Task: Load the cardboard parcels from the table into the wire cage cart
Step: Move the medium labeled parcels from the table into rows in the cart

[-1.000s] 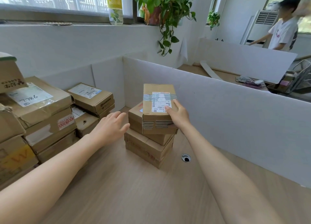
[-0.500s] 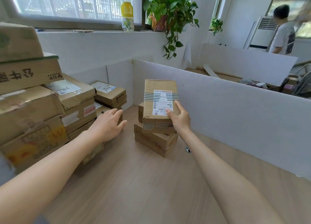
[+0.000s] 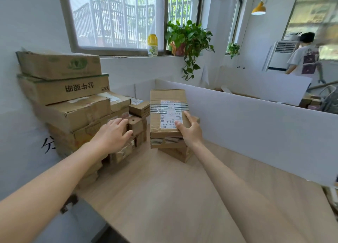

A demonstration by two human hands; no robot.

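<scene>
My right hand (image 3: 191, 131) grips a flat cardboard parcel (image 3: 165, 114) with a white shipping label and striped tape, lifted clear above the small stack of parcels (image 3: 180, 155) on the wooden table (image 3: 164, 197). My left hand (image 3: 114, 133) reaches with relaxed fingers toward a small brown box (image 3: 137, 124) in the pile to the left and holds nothing. A tall pile of larger cardboard boxes (image 3: 69, 100) stands against the left wall. No wire cage cart is in view.
A white partition (image 3: 256, 120) runs along the table's right and back. Potted plants (image 3: 186, 38) and a yellow-capped bottle (image 3: 152, 45) sit on the window sill. A person (image 3: 303, 58) stands at the far right by a white air conditioner.
The right hand has raised the labelled parcel off the stack. The left hand has moved forward to the small box in the left pile. The view has tilted upward.
</scene>
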